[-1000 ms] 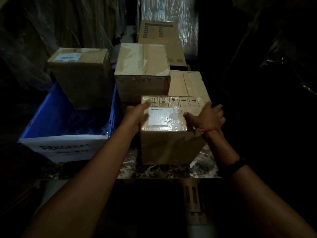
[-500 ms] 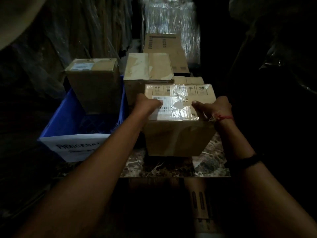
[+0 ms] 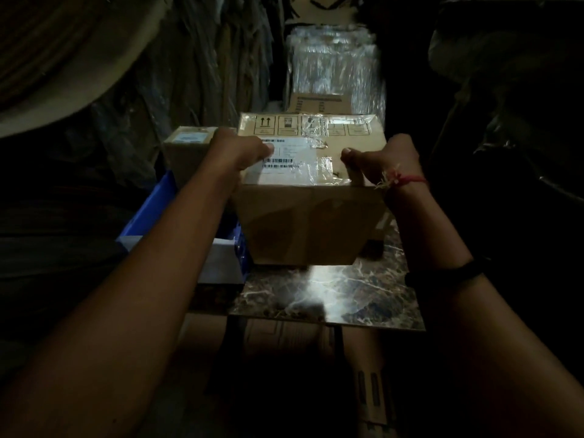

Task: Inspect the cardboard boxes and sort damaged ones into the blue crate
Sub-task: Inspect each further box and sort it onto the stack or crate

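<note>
I hold a brown cardboard box (image 3: 308, 216) up off the marble table, between both hands. Its top carries a white barcode label, handling symbols and wrinkled clear tape. My left hand (image 3: 238, 150) grips its left top edge, thumb on the label. My right hand (image 3: 382, 159) grips the right top edge, thumb on the tape. The blue crate (image 3: 151, 210) sits at the left, partly hidden by my left arm, with a white paper sign on its front. Another labelled cardboard box (image 3: 186, 150) stands in the crate behind my left hand.
The dark marble table (image 3: 331, 295) shows beneath the raised box. A printed carton (image 3: 319, 104) and plastic-wrapped stacks (image 3: 335, 64) lie farther back. Flattened cardboard lies on the floor under the table. Dark wrapped goods crowd both sides.
Both hands have lifted the box off the table and brought it higher and nearer to me. It now hides the boxes that stood behind it.
</note>
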A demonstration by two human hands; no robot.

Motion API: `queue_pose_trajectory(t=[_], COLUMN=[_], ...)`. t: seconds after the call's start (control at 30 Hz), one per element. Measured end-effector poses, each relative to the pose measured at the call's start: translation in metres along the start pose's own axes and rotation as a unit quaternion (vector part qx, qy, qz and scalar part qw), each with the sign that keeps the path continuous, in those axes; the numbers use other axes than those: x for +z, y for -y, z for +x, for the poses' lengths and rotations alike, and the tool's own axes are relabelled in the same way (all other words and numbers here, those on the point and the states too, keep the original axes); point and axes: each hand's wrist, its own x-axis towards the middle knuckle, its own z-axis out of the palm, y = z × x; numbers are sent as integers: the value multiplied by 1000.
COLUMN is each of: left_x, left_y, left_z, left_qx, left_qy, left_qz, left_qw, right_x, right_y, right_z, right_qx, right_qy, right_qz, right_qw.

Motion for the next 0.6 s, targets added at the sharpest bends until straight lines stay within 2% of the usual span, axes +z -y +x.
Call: queue_pose_trajectory(t=[0.37,0.6], left_x=[-107,-155], left_y=[-35,-42], left_z=[-26,-3], left_qx=[49,58], left_qy=[-106,-129], left_qz=[36,58], left_qw=[992,988], right_x=[57,121], right_y=[78,106], right_z=[-28,-13], right_qx=[-90,-91], right_qy=[100,139], right_qz=[67,97], right_qw=[989,981])
